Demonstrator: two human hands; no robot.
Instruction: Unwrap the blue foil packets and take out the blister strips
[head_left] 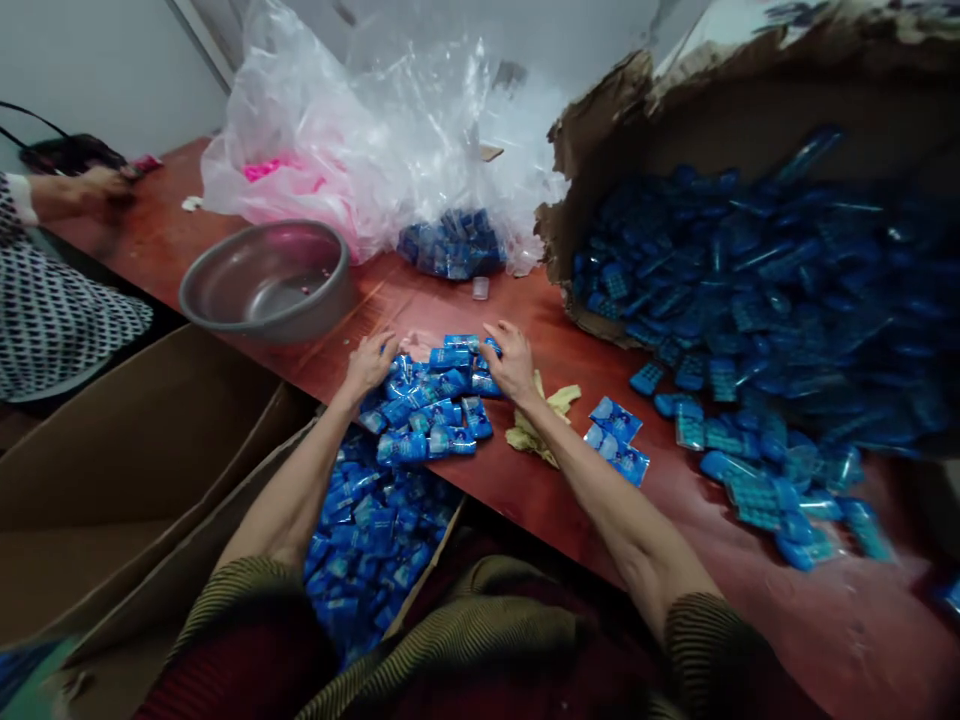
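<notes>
A pile of small blue printed packets [431, 400] lies at the table's front edge, between my two hands. My left hand [369, 362] rests against the pile's left side, its fingers apart and curved. On the far right of the pile, my right hand [511, 362] has its fingers spread around a few packets and touches them; neither hand grips one. Below the edge, a cardboard box [442, 545] holds many similar packets. Pale yellow crumpled gloves or cloth [541, 425] lie under my right forearm, with several flat blue packets [619, 440] beside them.
A torn carton [600, 115] at right spills blue plastic pieces [757, 490] onto the red table [540, 310]. A grey basin [262, 290] stands at left, before clear plastic bags [300, 130]. Another person's hand [101, 185] is at far left. An open cardboard box [135, 450] stands below.
</notes>
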